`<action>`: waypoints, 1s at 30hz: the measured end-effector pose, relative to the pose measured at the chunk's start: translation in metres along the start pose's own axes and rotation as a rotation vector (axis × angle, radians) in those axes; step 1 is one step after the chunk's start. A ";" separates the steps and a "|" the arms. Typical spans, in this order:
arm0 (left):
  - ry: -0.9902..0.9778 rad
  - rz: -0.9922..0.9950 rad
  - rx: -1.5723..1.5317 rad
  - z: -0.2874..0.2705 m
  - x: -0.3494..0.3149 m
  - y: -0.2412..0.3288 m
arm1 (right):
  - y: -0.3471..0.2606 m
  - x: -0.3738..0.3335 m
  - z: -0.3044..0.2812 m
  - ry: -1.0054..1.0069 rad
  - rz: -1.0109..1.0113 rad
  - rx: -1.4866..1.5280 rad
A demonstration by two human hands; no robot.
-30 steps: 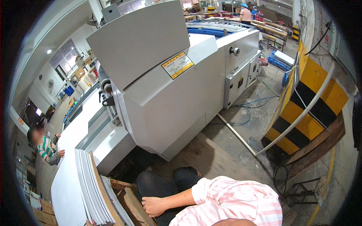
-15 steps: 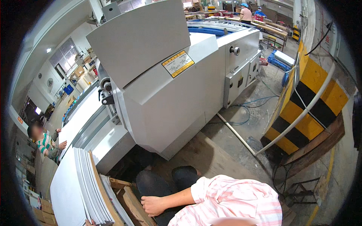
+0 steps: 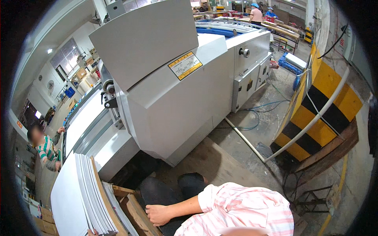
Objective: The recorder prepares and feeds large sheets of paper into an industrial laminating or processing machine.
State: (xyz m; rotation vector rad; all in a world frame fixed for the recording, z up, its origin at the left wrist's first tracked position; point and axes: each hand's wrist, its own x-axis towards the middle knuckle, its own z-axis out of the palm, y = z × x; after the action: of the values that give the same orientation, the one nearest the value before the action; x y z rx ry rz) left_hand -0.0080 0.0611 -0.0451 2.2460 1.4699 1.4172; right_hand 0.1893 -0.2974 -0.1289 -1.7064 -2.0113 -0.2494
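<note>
At the lower left stands a tall stack of large white sheets (image 3: pixel 69 196), its layered edges fanned a little toward me. Only the fingertips of my left hand (image 3: pixel 92 232) show, at the lower rim of the picture, closed on the edge of the sheets. My right hand (image 3: pixel 158 214) rests on my dark trouser leg (image 3: pixel 157 190), beside the wooden pallet frame (image 3: pixel 138 214). Its fingers are curled in, with nothing seen in them. A pink and white striped sleeve (image 3: pixel 240 206) covers that upper arm.
A big grey machine (image 3: pixel 185 110) fills the middle, its feed bed (image 3: pixel 84 133) running left. Across the bed stands a co-worker in a striped shirt (image 3: pixel 47 151). Right are a yellow and black striped block (image 3: pixel 327 114), a pale pipe (image 3: pixel 246 139) and blue hoses (image 3: pixel 256 118) on the floor.
The co-worker's hands have moved apart along the bed's edge, one farther off and one nearer the stack. My view has shifted slightly; my hands keep their places.
</note>
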 end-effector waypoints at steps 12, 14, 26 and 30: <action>0.166 -0.364 -0.597 0.002 -0.007 0.022 | 0.002 -0.002 0.000 0.011 -0.009 -0.020; 0.167 -0.377 -0.598 0.002 -0.009 0.028 | 0.002 -0.004 -0.003 -0.006 0.007 0.025; 0.140 -0.357 -0.385 0.000 -0.006 0.022 | 0.000 -0.001 -0.002 0.004 0.000 -0.013; 0.097 -0.439 -0.519 0.012 -0.011 0.029 | 0.004 -0.009 -0.001 -0.012 0.021 -0.024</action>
State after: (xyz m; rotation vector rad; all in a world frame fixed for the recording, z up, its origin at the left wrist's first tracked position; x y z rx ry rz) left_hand 0.0192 0.0416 -0.0431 1.4644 1.3129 1.5433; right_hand 0.1940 -0.3047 -0.1332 -1.7468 -2.0053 -0.2575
